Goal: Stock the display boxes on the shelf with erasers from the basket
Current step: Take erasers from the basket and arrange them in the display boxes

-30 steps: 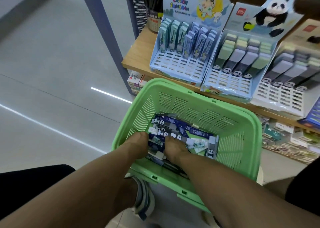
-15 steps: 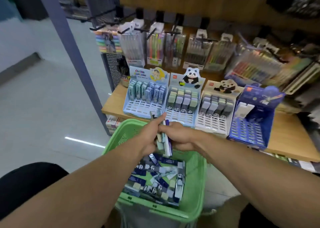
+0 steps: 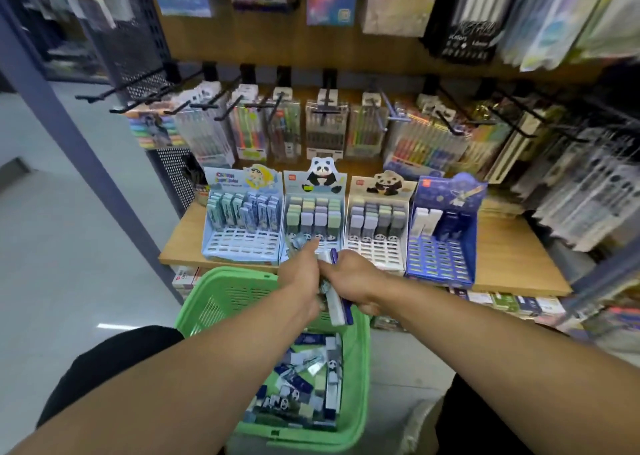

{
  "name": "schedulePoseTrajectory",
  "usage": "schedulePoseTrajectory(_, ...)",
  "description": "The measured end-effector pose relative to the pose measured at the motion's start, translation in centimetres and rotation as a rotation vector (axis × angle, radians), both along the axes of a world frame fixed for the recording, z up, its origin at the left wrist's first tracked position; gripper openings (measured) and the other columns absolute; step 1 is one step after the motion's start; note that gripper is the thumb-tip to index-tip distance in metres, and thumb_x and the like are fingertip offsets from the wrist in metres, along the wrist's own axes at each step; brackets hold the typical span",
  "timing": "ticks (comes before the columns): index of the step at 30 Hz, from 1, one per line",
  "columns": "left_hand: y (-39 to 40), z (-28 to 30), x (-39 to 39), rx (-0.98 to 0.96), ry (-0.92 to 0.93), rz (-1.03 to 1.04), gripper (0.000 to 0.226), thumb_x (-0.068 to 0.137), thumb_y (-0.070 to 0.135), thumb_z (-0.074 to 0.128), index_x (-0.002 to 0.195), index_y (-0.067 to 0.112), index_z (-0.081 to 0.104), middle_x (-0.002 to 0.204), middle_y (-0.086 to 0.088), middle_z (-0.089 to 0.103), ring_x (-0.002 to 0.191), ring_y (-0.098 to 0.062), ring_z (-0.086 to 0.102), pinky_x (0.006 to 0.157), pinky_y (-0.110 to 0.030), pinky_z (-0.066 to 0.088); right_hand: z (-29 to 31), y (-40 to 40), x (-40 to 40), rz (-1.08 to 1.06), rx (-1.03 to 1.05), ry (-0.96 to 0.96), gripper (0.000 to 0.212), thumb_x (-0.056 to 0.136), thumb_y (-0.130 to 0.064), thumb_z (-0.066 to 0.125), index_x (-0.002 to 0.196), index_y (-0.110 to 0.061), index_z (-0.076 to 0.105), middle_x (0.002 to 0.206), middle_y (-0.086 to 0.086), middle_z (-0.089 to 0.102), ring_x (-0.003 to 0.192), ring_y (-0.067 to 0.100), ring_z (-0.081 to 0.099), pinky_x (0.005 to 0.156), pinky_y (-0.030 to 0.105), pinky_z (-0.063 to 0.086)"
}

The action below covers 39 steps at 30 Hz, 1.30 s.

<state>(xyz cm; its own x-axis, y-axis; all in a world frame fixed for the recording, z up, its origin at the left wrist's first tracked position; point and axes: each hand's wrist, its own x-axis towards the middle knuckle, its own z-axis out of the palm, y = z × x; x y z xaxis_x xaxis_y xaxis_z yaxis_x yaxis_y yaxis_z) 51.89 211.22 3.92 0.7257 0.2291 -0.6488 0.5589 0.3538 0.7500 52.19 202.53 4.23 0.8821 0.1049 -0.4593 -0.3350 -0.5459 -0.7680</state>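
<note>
Left hand (image 3: 300, 270): grip curled round a few erasers (image 3: 334, 300).
Right hand (image 3: 355, 278): grip clutching the same bundle (over the basket (image 3: 358, 357)).
Display boxes (image 3: 313, 212): on shelf (image 3: 512, 260), beyond the hands.

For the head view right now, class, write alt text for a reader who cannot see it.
Left hand and right hand together grip a bundle of white and navy erasers above a green plastic basket, before four cardboard display boxes on a wooden shelf.
</note>
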Motion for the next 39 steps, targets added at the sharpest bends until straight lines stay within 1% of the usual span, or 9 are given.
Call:
schedulePoseTrajectory(8, -0.6, -0.6, 3.0, 0.083, -0.02, 0.13, 0.031, 0.083, 0.034, 0.072, 0.081, 0.005, 0.061, 0.084, -0.013, 0.067, 0.076, -0.028, 0.064, 0.075, -0.043, 0.056, -1.2, 0.2, 1.1, -0.087, 0.085, -0.202, 0.041, 0.105, -0.031, 0.049, 0.067, -0.018, 0.043, 0.059, 0.001, 0.043, 0.054, 0.017, 0.038, 0.054, 0.032, 0.028)
schedulePoseTrajectory(16, -0.4, -0.6, 7.3, 0.016, 0.021, 0.181, 0.018, 0.089, 0.018, 0.058, 0.073, 0.01, 0.062, 0.066, -0.004, 0.066, 0.057, -0.022, 0.056, 0.057, -0.03, 0.049, -0.6, 0.7, 3.6, -0.205, -0.165, -0.438, 0.034, 0.106, -0.047, 0.036, 0.093, -0.022, 0.055, 0.086, -0.002, 0.062, 0.086, 0.026, 0.059, 0.072, 0.036, 0.044)
schedulePoseTrajectory(20, 0.1, -1.7, 8.9, -0.074, 0.015, 0.011, 0.02, 0.092, 0.019, 0.06, 0.075, 0.008, 0.057, 0.06, -0.007, 0.057, 0.057, -0.022, 0.051, 0.056, -0.032, 0.049, 1.0, -0.9, 6.8, -0.385, 0.143, -0.381, 0.037, 0.107, -0.043, 0.04, 0.089, -0.023, 0.065, 0.066, -0.004, 0.055, 0.065, 0.019, 0.054, 0.06, 0.033, 0.041)
schedulePoseTrajectory(22, 0.1, -2.4, 9.3, -0.11, 0.008, -0.202, 0.025, 0.084, 0.035, 0.069, 0.087, 0.01, 0.066, 0.081, -0.011, 0.062, 0.077, -0.027, 0.057, 0.067, -0.039, 0.055, 1.6, -1.7, 7.6, -0.403, 0.242, -0.298, 0.038, 0.107, -0.039, 0.044, 0.081, -0.023, 0.066, 0.058, -0.004, 0.044, 0.056, 0.015, 0.045, 0.055, 0.03, 0.035)
schedulePoseTrajectory(25, -0.1, -2.2, 9.2, -0.143, -0.068, -0.348, 0.042, 0.084, 0.051, 0.07, 0.109, 0.018, 0.074, 0.106, -0.006, 0.072, 0.095, -0.029, 0.069, 0.089, -0.049, 0.056, 1.3, -2.3, 8.5, -0.408, 0.467, -0.172, 0.039, 0.104, -0.033, 0.053, 0.072, -0.018, 0.071, 0.066, 0.001, 0.066, 0.065, 0.019, 0.061, 0.072, 0.029, 0.052)
schedulePoseTrajectory(28, -0.1, -2.1, 9.0, -0.177, -0.074, -0.402, 0.056, 0.083, 0.062, 0.066, 0.115, 0.017, 0.072, 0.097, -0.005, 0.07, 0.069, -0.021, 0.063, 0.053, -0.029, 0.048, 0.5, -2.8, 8.9, -0.436, 0.535, -0.121, 0.04, 0.1, -0.037, 0.061, 0.07, -0.018, 0.078, 0.081, 0.007, 0.073, 0.077, 0.024, 0.066, 0.084, 0.041, 0.055)
schedulePoseTrajectory(32, -0.7, -1.9, 8.7, -0.279, -0.086, -0.473, 0.067, 0.071, 0.063, 0.075, 0.114, 0.011, 0.071, 0.091, -0.007, 0.06, 0.063, -0.016, 0.053, 0.044, -0.024, 0.041, 0.0, -4.7, 8.4, -0.483, 0.534, -0.047, 0.026, 0.098, -0.035, 0.064, 0.096, -0.012, 0.075, 0.1, 0.018, 0.075, 0.081, 0.027, 0.071, 0.08, 0.046, 0.061)
schedulePoseTrajectory(35, -1.7, -1.7, 7.7, -0.279, -0.072, -0.538, 0.056, 0.075, 0.037, 0.083, 0.118, 0.004, 0.069, 0.09, -0.007, 0.064, 0.056, -0.014, 0.05, 0.041, -0.02, 0.042, 0.3, -6.2, 8.4, -0.45, 0.534, 0.035, 0.032, 0.096, -0.036, 0.067, 0.11, -0.009, 0.072, 0.105, 0.014, 0.076, 0.09, 0.029, 0.075, 0.077, 0.043, 0.062)
schedulePoseTrajectory(39, -3.0, -1.0, 7.7, -0.326, -0.072, -0.484, 0.037, 0.085, 0.021, 0.074, 0.116, 0.003, 0.067, 0.093, -0.01, 0.066, 0.056, -0.013, 0.054, 0.037, -0.017, 0.041, 1.3, -7.2, 8.8, -0.443, 0.512, 0.095, 0.041, 0.093, -0.051, 0.064, 0.098, -0.011, 0.074, 0.089, 0.012, 0.076, 0.073, 0.029, 0.072, 0.069, 0.038, 0.061)
